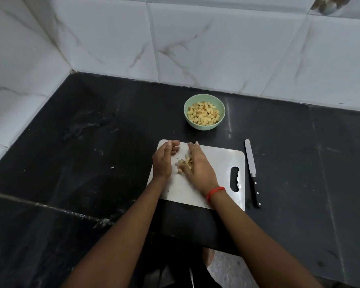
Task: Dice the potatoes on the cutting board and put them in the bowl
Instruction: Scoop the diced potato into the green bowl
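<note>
Cutting board point(216, 163) on black counter point(87, 146), white tiles point(216, 44)

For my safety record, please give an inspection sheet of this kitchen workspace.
Surface: black stone counter, dull smears.
Job's things: pale rectangular cutting board with handle hole carries a small heap of diced potato; pale green round bowl behind it holds more potato dice; black-handled steel knife lies flat right of the board, untouched.
Clutter: small pale scrap left of the board.
Grippers: left hand cupped beside the heap; right hand spread over it, red band on wrist.
Cables: nothing seen.
Surroundings: white marbled wall tiles.
</note>
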